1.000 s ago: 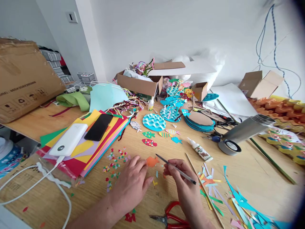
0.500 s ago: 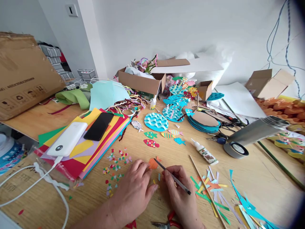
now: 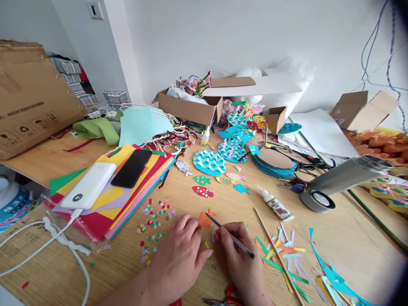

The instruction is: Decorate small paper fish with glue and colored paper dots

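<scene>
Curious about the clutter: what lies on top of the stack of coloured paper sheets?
A white rectangular power bank and a flat black phone, with yellow and lilac paper showing around them. Whatever lies directly beneath them is hidden.

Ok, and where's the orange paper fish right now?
In the head view, the orange paper fish is on the table below centre, at the left hand's fingertips, with the tip of the right hand's pen over it.

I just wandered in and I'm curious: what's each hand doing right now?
Left hand: open, palm down, fingertips at the orange paper fish.
Right hand: closed, holding a pen.
</scene>
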Tool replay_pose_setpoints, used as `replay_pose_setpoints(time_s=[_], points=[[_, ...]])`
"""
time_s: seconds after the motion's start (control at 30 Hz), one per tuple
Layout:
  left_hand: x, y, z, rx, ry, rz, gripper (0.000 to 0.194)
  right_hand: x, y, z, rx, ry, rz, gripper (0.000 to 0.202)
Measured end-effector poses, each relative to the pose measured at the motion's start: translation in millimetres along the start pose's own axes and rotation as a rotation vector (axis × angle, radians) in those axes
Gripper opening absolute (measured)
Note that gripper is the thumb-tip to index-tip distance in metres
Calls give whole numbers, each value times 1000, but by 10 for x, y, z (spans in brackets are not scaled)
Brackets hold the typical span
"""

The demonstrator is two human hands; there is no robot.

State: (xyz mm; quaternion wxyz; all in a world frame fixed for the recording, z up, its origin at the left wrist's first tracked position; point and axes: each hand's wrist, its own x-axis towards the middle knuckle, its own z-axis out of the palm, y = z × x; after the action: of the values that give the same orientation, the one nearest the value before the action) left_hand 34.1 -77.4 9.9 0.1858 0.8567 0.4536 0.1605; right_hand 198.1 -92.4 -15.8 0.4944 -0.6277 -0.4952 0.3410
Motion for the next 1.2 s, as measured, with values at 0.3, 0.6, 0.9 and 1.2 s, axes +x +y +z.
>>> replay_pose_setpoints(time_s=[0.3, 0.6, 0.9, 1.2], points=[[-9, -3, 11, 14, 8, 9, 27, -2, 27, -7, -11, -13, 15, 30], [-3, 18, -14, -2, -20, -8, 29, -6, 26, -1, -38, -2, -2, 32], [-2, 5, -4, -6, 0, -11, 30, -10, 33, -1, -36, 1, -6, 31], [2, 9, 0, 7, 1, -9, 31, -5, 17, 7, -54, -14, -14, 31]])
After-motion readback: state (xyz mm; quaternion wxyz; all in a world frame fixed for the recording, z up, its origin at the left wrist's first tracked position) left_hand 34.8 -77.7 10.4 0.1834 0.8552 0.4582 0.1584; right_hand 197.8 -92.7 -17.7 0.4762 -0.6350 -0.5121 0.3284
